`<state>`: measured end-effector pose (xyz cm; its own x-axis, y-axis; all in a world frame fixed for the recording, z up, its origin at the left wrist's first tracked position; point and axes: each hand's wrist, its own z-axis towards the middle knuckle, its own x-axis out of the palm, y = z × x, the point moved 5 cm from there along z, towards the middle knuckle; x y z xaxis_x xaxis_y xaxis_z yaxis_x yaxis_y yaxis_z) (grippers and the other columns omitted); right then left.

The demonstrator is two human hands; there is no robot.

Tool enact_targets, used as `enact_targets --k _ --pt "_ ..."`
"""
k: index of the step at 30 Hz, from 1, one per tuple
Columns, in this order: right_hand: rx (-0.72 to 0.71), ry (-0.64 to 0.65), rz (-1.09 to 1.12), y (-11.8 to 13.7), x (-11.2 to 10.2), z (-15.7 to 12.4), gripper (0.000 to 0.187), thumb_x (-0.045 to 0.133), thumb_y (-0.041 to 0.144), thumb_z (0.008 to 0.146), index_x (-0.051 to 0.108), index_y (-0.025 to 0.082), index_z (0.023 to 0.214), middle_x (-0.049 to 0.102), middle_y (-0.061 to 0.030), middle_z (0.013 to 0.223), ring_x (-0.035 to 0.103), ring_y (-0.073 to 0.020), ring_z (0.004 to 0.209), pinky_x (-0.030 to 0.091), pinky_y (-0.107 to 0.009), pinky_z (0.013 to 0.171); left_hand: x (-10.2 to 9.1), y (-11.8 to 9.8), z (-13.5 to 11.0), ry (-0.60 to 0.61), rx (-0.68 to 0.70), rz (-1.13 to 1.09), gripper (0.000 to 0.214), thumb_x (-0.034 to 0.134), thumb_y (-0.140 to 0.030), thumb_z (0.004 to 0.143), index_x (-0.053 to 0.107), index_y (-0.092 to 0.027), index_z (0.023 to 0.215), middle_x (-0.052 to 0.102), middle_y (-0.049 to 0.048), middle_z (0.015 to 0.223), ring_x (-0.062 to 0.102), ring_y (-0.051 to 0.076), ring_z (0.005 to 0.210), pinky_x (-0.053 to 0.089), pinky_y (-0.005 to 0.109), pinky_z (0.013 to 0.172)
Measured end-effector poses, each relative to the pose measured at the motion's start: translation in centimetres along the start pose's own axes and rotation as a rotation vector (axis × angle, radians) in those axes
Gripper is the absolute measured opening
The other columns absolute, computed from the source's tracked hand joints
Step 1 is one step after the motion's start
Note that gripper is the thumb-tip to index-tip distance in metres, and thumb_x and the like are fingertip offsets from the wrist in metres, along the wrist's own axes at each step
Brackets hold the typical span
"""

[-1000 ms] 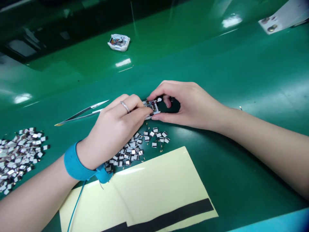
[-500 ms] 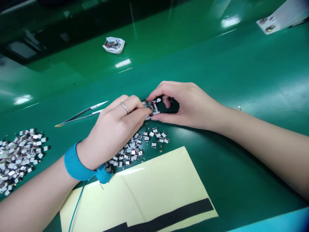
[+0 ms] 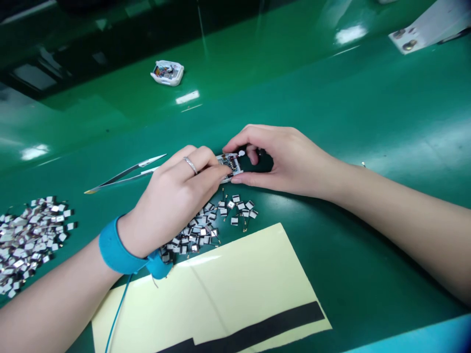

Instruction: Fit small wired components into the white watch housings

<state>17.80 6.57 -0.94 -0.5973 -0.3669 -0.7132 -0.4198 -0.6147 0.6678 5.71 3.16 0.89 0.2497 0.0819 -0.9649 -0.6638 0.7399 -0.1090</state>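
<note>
Between my hands is a small open white casing with a circuit board (image 3: 234,164) in it. My right hand (image 3: 287,154) is curved around it, thumb and fingertips gripping its near and far edges. My left hand (image 3: 184,184), with a ring and a blue wrist strap (image 3: 117,250), presses its closed fingertips onto the board; they hide its left part and anything pinched there. Tweezers (image 3: 117,177) stick out to the left from behind my left hand; whether it holds them I cannot tell. Just below lie many small square parts with short leads (image 3: 198,233).
A yellow sheet (image 3: 243,279) with a black strip lies at the front. On the left is a heap of similar small parts (image 3: 29,240). Another open white casing (image 3: 167,73) sits on the far green surface. A metal bracket (image 3: 423,34) juts in at upper right.
The far white casing has shifted a little left and nearer, as has a dark speck on that surface. A pale object's edge has appeared at top right. My hands have barely moved.
</note>
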Motion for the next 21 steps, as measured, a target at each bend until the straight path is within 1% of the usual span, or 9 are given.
enact_targets --k 2,4,6,8,10,12,14,18,21 --pt "0.012 -0.006 0.065 -0.2 -0.3 -0.2 0.028 0.051 0.03 0.079 0.046 0.016 0.103 0.054 -0.0025 0.095 0.052 -0.011 0.076 0.043 -0.024 0.064 -0.1 0.0 0.0 -0.003 0.004 0.003 0.017 0.043 -0.019 0.084 0.059 -0.015 0.088 0.056 0.0041 0.078 0.047 0.015 0.07 0.041 0.027 0.061" --pt "0.019 -0.029 0.132 -0.5 -0.6 -0.3 0.021 0.04 0.025 0.085 0.045 0.015 0.103 0.052 -0.0056 0.101 0.051 -0.0124 0.086 0.044 -0.027 0.073 -0.2 0.0 0.0 -0.004 0.01 0.008 0.017 0.043 -0.018 0.084 0.059 -0.015 0.089 0.057 0.0037 0.078 0.048 0.015 0.07 0.041 0.026 0.061" --pt "-0.001 -0.052 0.158 -0.6 -1.0 -0.4 0.02 0.031 0.021 0.088 0.048 0.015 0.096 0.05 -0.0073 0.103 0.048 -0.014 0.096 0.042 -0.03 0.082 -0.2 0.0 -0.1 -0.006 0.02 0.015 0.018 0.042 -0.017 0.085 0.059 -0.015 0.09 0.057 0.0035 0.079 0.049 0.014 0.07 0.041 0.026 0.061" --pt "-0.019 -0.072 0.105 -0.7 -1.2 -0.3 0.022 0.032 0.021 0.088 0.053 0.017 0.094 0.049 -0.0074 0.1 0.046 -0.0152 0.1 0.04 -0.033 0.087 -0.3 0.0 -0.2 -0.007 0.032 0.021 0.019 0.041 -0.017 0.085 0.059 -0.014 0.089 0.057 0.0041 0.08 0.049 0.014 0.071 0.042 0.026 0.062" --pt "-0.02 -0.1 0.017 -0.8 -1.4 -0.3 0.022 0.038 0.022 0.086 0.056 0.019 0.099 0.047 -0.0064 0.092 0.047 -0.0152 0.094 0.042 -0.033 0.084 -0.3 0.0 -0.2 -0.012 0.04 0.023 0.019 0.04 -0.016 0.085 0.059 -0.013 0.088 0.057 0.005 0.079 0.049 0.015 0.071 0.043 0.026 0.062" --pt "-0.002 -0.13 -0.027 -0.6 -1.5 -0.3 0.025 0.044 0.02 0.083 0.056 0.022 0.104 0.047 -0.004 0.082 0.049 -0.0138 0.083 0.045 -0.032 0.075 -0.3 0.0 -0.2 -0.02 0.046 0.019 0.019 0.04 -0.014 0.085 0.059 -0.012 0.088 0.057 0.0058 0.079 0.05 0.015 0.072 0.045 0.026 0.062" --pt "0.04 -0.187 0.034 -0.5 -1.7 -0.4 0.025 0.051 0.02 0.08 0.056 0.022 0.104 0.05 -0.0014 0.076 0.051 -0.012 0.073 0.047 -0.029 0.067 -0.2 0.0 -0.3 -0.035 0.048 0.002 0.018 0.042 -0.013 0.084 0.059 -0.012 0.089 0.057 0.0064 0.081 0.051 0.016 0.078 0.046 0.027 0.067" --pt "0.126 -0.379 0.239 -0.1 -2.2 -1.2 0.014 0.062 0.024 0.072 0.058 0.018 0.084 0.058 0.0006 0.077 0.057 -0.0112 0.069 0.05 -0.026 0.064 -0.2 0.1 -0.5 -0.066 0.057 -0.049 0.017 0.044 -0.013 0.083 0.059 -0.01 0.092 0.059 0.0079 0.086 0.052 0.018 0.089 0.047 0.03 0.075" --pt "0.122 -0.401 0.257 0.3 -2.0 -1.5 0.005 0.053 0.023 0.079 0.054 0.018 0.08 0.058 0.0003 0.078 0.057 -0.0104 0.071 0.048 -0.025 0.065 -0.1 0.2 -0.6 -0.08 0.051 -0.066 0.017 0.046 -0.011 0.082 0.059 -0.009 0.092 0.059 0.0086 0.085 0.052 0.018 0.087 0.048 0.029 0.074"
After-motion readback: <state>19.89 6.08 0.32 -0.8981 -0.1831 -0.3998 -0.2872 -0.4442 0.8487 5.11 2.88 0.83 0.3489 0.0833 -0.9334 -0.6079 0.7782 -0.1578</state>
